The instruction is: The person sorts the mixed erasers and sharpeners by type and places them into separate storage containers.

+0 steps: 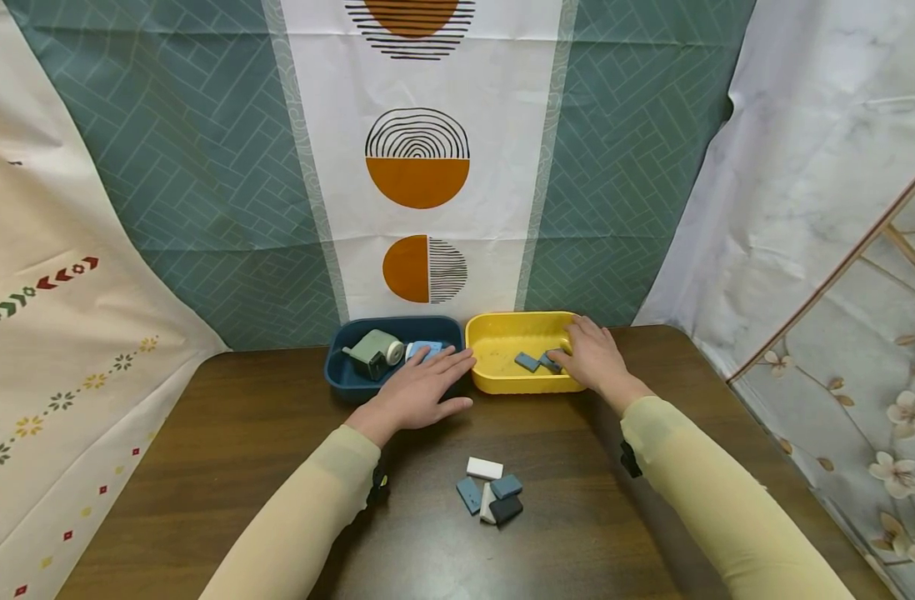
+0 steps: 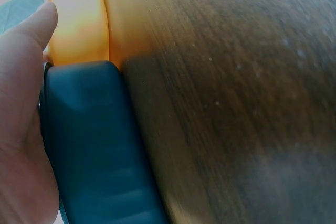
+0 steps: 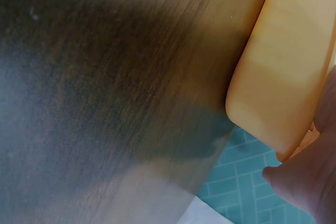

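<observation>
From here I see the left hand (image 1: 418, 393) spread at the blue tub (image 1: 347, 387); the right hand (image 1: 598, 357) is at the yellow tub (image 1: 521, 385); I can't tell its grip.

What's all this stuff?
Wooden table: one, brown, underneath
Blue plastic bin: one, dark, back
Yellow plastic bin: one, bright, beside it
Boxy thing: one, mostly green, blue bin
Partly hidden thing: one, light blue, blue bin
Flat pieces: at least two, blue-grey, yellow bin
Small blocks: five, white, blue-grey, black, tabletop
Patterned cloths: several, green, white, cream, around
Wrist gadgets: two, black, wrists
Sleeves: two, pale yellow, arms
Left hand: one, bare, over blue bin
Right hand: one, bare, over yellow bin
</observation>
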A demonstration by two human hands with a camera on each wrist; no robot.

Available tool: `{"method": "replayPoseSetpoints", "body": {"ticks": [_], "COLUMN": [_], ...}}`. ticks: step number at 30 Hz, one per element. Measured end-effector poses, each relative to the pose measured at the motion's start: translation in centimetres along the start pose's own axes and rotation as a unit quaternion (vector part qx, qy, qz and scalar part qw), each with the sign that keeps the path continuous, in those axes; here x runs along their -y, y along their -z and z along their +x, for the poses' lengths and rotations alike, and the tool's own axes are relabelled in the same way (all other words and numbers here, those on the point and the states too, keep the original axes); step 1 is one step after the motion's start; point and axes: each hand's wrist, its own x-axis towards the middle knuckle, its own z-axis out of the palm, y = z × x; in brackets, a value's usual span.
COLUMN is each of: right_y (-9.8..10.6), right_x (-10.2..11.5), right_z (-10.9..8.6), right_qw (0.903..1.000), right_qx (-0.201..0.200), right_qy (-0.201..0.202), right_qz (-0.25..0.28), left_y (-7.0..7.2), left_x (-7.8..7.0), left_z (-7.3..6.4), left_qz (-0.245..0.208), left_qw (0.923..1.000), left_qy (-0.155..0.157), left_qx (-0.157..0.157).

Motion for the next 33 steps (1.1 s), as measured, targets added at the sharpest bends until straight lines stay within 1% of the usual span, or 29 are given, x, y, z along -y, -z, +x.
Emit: {"method": "replayPoseSetpoints", "body": {"ticks": [6, 9, 16, 24, 33], "right_y": [0.4, 0.5, 0.6, 1.0, 1.3], "right_x": [0.1, 0.2, 0.1, 0.4, 1.3], "right_z": [-0.5, -0.7, -1.3, -2.7, -4.7], "right_qw": [0.9999, 0.9996, 0.9982, 0.9946, 0.9898], "right_qx": [-0.012, -0.024, -0.046, -0.075, -0.09], "right_qy": [0.006, 0.015, 0.037, 0.071, 0.109], "right_qz": [0.0, -0.005, -0.014, -0.01, -0.016], "left_y": [0.0, -0.1, -0.2, -0.2, -0.3], "left_x": [0.0, 0.0, 0.1, 0.1, 0.1], "left_z": [0.1, 0.1, 0.0, 0.1, 0.0], "left_qz": [-0.002, -0.007, 0.0, -0.003, -0.003], "left_qw": [1.0, 1.0, 1.0, 1.0, 1.0], "left_qy": [-0.002, -0.002, 0.001, 0.001, 0.003], "left_qx": [0.001, 0.001, 0.0, -0.003, -0.005]}}
